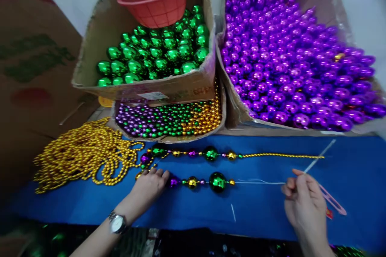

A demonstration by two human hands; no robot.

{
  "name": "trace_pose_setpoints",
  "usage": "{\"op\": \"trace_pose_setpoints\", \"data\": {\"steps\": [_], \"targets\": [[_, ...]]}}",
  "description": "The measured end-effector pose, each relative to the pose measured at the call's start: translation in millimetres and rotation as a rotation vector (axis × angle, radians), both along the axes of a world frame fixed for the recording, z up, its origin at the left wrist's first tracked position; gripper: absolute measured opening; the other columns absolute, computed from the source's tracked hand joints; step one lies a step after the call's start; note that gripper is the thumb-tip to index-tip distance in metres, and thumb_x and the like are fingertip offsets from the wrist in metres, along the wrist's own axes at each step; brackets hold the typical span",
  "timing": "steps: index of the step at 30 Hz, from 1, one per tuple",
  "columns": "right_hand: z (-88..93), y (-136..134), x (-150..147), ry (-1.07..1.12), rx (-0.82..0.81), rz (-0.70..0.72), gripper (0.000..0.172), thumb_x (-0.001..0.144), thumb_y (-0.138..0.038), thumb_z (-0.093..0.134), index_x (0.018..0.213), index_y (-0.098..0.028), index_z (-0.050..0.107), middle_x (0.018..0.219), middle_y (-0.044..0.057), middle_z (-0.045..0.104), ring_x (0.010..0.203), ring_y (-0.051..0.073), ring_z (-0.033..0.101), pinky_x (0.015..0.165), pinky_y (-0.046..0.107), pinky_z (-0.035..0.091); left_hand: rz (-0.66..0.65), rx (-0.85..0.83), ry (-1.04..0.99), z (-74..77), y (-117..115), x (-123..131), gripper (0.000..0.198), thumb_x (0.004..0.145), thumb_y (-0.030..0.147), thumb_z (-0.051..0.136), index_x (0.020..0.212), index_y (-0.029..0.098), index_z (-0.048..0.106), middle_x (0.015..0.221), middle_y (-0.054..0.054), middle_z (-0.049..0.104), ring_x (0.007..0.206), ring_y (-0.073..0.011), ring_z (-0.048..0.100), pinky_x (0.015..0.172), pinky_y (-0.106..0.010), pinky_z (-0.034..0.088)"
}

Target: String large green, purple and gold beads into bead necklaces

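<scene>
My left hand [149, 186], with a wristwatch on its wrist, rests palm down on the blue table cover [265, 209], its fingers on the end of a bead strand [200, 182] of purple, gold and green beads. A white thread [259, 183] runs from that strand to my right hand [304, 202], which pinches it. A second strand [211, 153] with a gold twisted section lies just beyond. A pink tool [333, 200] lies beside my right hand.
A heap of gold bead chain [81, 154] lies at the left. Behind stand cardboard boxes: green balls [157, 54] with a red basket [157, 2], small mixed beads [169, 118], and purple balls [295, 60].
</scene>
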State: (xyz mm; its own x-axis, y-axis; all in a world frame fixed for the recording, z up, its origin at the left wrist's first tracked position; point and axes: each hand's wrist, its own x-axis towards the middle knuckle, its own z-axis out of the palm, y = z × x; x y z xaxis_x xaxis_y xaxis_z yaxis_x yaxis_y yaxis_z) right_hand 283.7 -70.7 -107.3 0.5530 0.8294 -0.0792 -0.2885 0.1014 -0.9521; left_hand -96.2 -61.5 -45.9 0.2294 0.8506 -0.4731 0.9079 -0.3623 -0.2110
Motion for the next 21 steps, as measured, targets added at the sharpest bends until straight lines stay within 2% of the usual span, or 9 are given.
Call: {"op": "trace_pose_setpoints", "data": {"steps": [3,6,10,14,17,21], "targets": [[-3.9,-3,-2,0.047,-0.022,0.003,0.025,0.082,-0.037,0.069,0.097,-0.019,0.061,0.061,-0.004,0.050,0.053,0.007,0.043,0.047,0.017,0.035,0.016,-0.007,-0.111,9.3,-3,-7,0.032,0.084,0.034,0.056,0.111,0.017,0.058,0.097,-0.012,0.065,0.092,-0.0291,0.062,0.079,-0.041,0.050],[-7.3,-4,-4,0.040,-0.042,0.021,0.025,0.082,-0.038,0.069,0.096,-0.018,0.062,0.060,-0.003,0.050,0.054,0.008,0.044,0.047,0.018,0.036,0.044,0.014,-0.205,19.3,-7,-24,0.048,0.083,0.047,0.055,0.121,0.017,0.053,0.105,-0.013,0.063,0.096,-0.0283,0.061,0.084,-0.040,0.049],[-6.5,-4,-4,0.012,-0.019,0.014,0.025,0.082,-0.037,0.069,0.096,-0.017,0.063,0.061,-0.003,0.050,0.055,0.009,0.044,0.047,0.018,0.037,0.069,0.022,-0.229,30.3,-12,-49,0.066,0.075,0.051,0.063,0.130,0.019,0.047,0.117,-0.014,0.059,0.107,-0.0308,0.056,0.092,-0.040,0.045],[-4.4,-4,-5,0.008,-0.007,0.017,0.022,0.084,-0.035,0.068,0.096,-0.017,0.064,0.061,-0.003,0.050,0.056,0.008,0.044,0.048,0.018,0.037,0.100,0.007,-0.272,36.1,-15,-58,0.077,0.071,0.054,0.066,0.136,0.021,0.041,0.125,-0.012,0.055,0.112,-0.0309,0.053,0.093,-0.040,0.044],[-3.7,-4,-6,-0.011,0.005,0.008,0.020,0.085,-0.033,0.068,0.095,-0.017,0.064,0.061,-0.003,0.050,0.057,0.009,0.045,0.048,0.019,0.037,0.081,-0.045,-0.255,34.8,-17,-54,0.075,0.067,0.048,0.071,0.133,0.022,0.045,0.125,-0.011,0.057,0.112,-0.0308,0.053,0.096,-0.042,0.042],[-1.5,-6,-5,-0.051,0.015,0.002,0.019,0.086,-0.033,0.066,0.097,-0.017,0.064,0.063,-0.003,0.050,0.058,0.009,0.045,0.049,0.020,0.037,0.087,-0.036,-0.210,27.4,-14,-48,0.059,0.072,0.043,0.068,0.125,0.022,0.053,0.114,-0.011,0.062,0.106,-0.0295,0.056,0.094,-0.042,0.042]]}}
